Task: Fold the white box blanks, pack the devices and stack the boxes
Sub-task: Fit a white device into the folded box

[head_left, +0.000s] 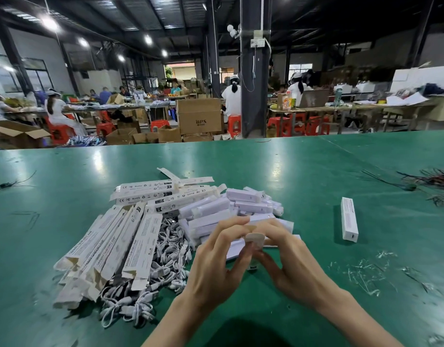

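Readable print on blanks and one carton
The white box blanks (145,194) are showing "CE FC RoHS" and, partly, "SMART SENSOR LAMP"; the brown carton (199,116) far behind them is showing "BPS".

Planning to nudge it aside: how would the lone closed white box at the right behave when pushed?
The closed white box lies flat on a long face, so it probably slides, not rolls. The green table looks glossy, so likely easily. Thin card may dent.

Factory packing hall; workers (232,96) at long tables (316,108); cartons (199,116).
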`<state>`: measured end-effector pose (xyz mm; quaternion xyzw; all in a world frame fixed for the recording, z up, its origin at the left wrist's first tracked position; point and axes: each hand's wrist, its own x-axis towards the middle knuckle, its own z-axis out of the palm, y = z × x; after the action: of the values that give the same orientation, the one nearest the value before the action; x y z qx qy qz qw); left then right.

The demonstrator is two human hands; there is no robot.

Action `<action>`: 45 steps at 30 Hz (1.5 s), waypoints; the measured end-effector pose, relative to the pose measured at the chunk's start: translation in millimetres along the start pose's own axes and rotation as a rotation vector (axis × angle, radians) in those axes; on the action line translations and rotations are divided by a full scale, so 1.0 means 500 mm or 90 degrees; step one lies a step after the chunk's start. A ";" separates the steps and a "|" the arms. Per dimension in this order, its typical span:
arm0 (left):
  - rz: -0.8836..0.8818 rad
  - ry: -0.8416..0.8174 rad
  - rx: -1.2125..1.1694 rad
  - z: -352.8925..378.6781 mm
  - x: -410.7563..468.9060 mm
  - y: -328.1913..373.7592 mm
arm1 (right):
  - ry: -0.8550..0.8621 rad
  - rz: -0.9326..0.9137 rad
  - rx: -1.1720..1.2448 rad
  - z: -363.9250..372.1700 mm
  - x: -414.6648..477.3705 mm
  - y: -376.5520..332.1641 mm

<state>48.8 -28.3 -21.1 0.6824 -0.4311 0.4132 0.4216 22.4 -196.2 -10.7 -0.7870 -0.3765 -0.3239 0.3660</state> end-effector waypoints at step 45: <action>-0.570 0.006 0.057 -0.081 0.030 -0.143 | -0.009 -0.063 -0.087 0.034 -0.008 -0.032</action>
<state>112.2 25.1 -10.4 0.8177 -0.0728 0.2111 0.5306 11.1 -176.5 -17.4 -0.7930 -0.3945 -0.3607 0.2922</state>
